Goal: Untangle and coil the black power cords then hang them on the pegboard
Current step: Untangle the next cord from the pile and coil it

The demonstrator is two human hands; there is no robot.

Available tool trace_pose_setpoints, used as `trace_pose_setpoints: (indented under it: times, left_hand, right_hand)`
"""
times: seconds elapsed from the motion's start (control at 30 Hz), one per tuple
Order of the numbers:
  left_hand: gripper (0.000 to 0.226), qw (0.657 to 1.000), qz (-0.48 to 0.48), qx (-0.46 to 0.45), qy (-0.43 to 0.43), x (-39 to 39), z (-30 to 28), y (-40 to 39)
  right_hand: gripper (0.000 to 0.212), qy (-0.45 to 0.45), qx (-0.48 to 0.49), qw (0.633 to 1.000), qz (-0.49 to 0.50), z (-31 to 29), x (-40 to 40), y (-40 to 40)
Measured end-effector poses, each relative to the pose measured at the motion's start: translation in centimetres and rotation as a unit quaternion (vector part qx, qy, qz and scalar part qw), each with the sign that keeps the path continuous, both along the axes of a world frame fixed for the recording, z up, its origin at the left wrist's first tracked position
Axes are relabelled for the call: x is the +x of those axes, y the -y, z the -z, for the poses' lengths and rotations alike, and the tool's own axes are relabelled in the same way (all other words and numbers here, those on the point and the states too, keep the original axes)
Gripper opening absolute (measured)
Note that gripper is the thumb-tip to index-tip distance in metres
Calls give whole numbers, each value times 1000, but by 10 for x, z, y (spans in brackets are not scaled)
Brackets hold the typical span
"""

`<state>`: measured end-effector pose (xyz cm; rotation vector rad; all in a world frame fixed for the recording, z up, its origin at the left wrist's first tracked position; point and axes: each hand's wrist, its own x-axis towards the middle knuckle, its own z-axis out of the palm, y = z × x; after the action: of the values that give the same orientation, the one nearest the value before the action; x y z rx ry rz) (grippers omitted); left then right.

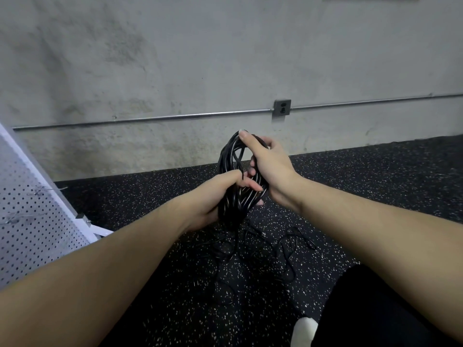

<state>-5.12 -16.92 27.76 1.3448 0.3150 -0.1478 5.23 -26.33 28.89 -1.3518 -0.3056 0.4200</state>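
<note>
Head view looks down over two bare forearms to a black coil of power cord [235, 176] held up in front of a grey concrete wall [175, 58]. The left hand [220, 194] grips the lower part of the coil, fingers curled round the bunched loops and thumb lying across them. The right hand [268, 166] wraps the upper right side, its fingers curled through the loops and one fingertip at the very top.

More loose cord [275, 249] trails from the bottom of the coil and lies tangled on the speckled black floor [375, 186], just below the hands. The white pegboard [30, 221] leans at the left, with wire hooks [40, 190] on it, well apart from the coil.

From where I stand, the coiling looks partly done. To do it well, I would keep the left hand clamped on the bundle so the loops stay even, and let the right hand draw up slack a loop at a time, shaking out any knot before it reaches the coil. Pulling hard would likely tighten the tangle on the floor.

No brand, label or writing is readable anywhere; the wall outlet [282, 108] is blank too.
</note>
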Motion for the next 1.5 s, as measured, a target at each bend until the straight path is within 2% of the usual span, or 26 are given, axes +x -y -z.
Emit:
trace_pose_setpoints:
  times: [0.23, 0.33, 0.37, 0.43, 0.5, 0.57, 0.63, 0.7, 0.73, 0.87, 0.93, 1.03, 1.13, 1.23, 1.3, 1.37, 1.43, 1.5]
  left_hand:
    - [40, 999, 18, -41, 11, -6, 3, -2]
    - [42, 996, -21, -68, 45, -2, 2, -6]
    - [40, 995, -34, -76, 57, -1, 0, -8]
    - [35, 994, -51, -69, 71, -1, -1, -14]
    - [37, 992, -75, -67, 82, -2, 0, -20]
    - [38, 989, -93, -80, 87, -1, 0, -26]
    - [29, 990, -95, -63, 83, 1, -1, -32]
    - [23, 992, -99, -28, 71, 3, -1, -42]
    - [23, 993, -101, -6, 63, 4, 1, -48]
    - [28, 984, -106, 140, 15, 2, 7, -61]
    - [24, 967, -107, 233, 1, -1, 8, -62]
    - [21, 944, -72, 323, 6, -1, 10, -61]
    - [12, 927, -38, 374, -1, 1, 10, -59]
    - [7, 921, 2, 388, -24, 1, 11, -57]
    - [6, 905, 34, 422, -38, 1, 13, -57]
    - [9, 891, 67, 446, -52, 0, 12, -56]
    - [21, 877, 109, 464, -62, -1, 11, -55]
    - [27, 858, 154, 484, -78, -2, 13, -51]
  right_hand:
    - [65, 0, -13, 999, -50, 4, 3, -2]
    - [66, -18, -90, 986, -138, 13, 2, 5]
    - [74, -19, -137, 971, -195, 19, 2, 10]
    - [99, -11, -227, 913, -339, 31, 1, 18]
    - [103, -8, -255, 864, -434, 37, 0, 22]
    - [83, 6, -259, 847, -463, 32, 1, 25]
    - [59, 92, -323, 812, -477, 25, 3, 30]
    - [45, 182, -396, 770, -467, 23, 10, 39]
    - [40, 212, -414, 765, -445, 22, 15, 43]
    - [35, 274, -398, 798, -359, 16, 28, 50]
    - [24, 297, -392, 797, -351, 12, 29, 48]
    - [17, 323, -396, 798, -320, 7, 30, 47]
    - [33, 361, -417, 803, -224, 1, 32, 46]
    - [61, 431, -448, 778, -94, -8, 31, 47]
    - [65, 442, -454, 772, -53, -11, 30, 46]
    - [59, 411, -418, 806, -81, -14, 28, 44]
    - [46, 368, -348, 849, -151, -15, 25, 43]
    - [29, 354, -312, 853, -223, -20, 22, 45]
